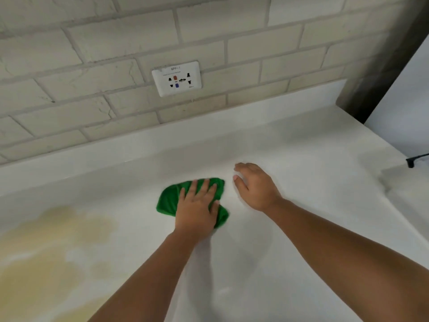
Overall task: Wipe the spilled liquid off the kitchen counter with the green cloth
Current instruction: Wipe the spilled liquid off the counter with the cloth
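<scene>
A crumpled green cloth [170, 201] lies on the white kitchen counter [301, 205], near its middle. My left hand [197, 210] presses flat on the cloth with straight, spread fingers. Just right of the cloth, my right hand [255, 187] is over the bare counter, fingers relaxed and holding nothing. A yellowish spilled liquid [46, 252] spreads over the counter's left front part, well left of the cloth and apart from it.
A pale brick wall with a white socket plate [177, 78] rises behind the counter. A white appliance or panel [404, 101] stands at the far right, with a black cable end [412, 161] beside it.
</scene>
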### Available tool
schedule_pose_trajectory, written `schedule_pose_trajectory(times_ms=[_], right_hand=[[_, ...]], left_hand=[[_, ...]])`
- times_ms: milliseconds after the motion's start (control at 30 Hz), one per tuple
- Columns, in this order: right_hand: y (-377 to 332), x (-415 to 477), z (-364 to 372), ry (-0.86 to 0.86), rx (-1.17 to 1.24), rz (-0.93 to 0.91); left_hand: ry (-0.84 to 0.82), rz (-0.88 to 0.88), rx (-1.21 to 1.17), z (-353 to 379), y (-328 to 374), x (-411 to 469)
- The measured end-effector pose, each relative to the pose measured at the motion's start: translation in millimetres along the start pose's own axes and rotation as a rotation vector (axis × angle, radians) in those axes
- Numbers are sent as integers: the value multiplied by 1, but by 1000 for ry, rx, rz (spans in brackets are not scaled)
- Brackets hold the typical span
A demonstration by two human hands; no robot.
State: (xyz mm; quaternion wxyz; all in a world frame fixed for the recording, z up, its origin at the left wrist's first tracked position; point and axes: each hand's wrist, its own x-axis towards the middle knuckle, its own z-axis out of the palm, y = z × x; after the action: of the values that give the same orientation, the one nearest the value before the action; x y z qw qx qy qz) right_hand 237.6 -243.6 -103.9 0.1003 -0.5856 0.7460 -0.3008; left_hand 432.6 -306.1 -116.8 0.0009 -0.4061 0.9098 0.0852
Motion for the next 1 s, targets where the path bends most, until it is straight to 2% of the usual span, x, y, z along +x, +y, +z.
schedule_pose_trajectory(times_ms=[133, 267, 333, 467, 533, 633, 767, 900, 1000], right_hand=[[31, -53, -41, -57, -90, -83], [64, -120, -70, -122, -285, -147], [77, -146, -78, -177, -373, -118], [94, -179, -92, -224, -443, -26], [99, -188, -98, -245, -467, -31], [104, -195, -104, -283, -505, -44], [109, -204, -110, -292, -463, -21], [112, -210, -111, -304, -429, -27], [111, -208, -112, -306, -420, -10]], left_hand=[[-53, 260, 3, 12, 48, -61], [-80, 423, -58, 15, 19, -101], [-18, 324, -50, 11, -4, -91], [-27, -230, -18, 0, 19, -23], [-70, -300, -6, 1, 60, 8], [-75, -118, 21, 9, 129, 16], [-92, 167, 32, 23, 179, -50], [-101, 350, -31, 30, 144, -134], [-104, 253, -43, 21, 89, -154]])
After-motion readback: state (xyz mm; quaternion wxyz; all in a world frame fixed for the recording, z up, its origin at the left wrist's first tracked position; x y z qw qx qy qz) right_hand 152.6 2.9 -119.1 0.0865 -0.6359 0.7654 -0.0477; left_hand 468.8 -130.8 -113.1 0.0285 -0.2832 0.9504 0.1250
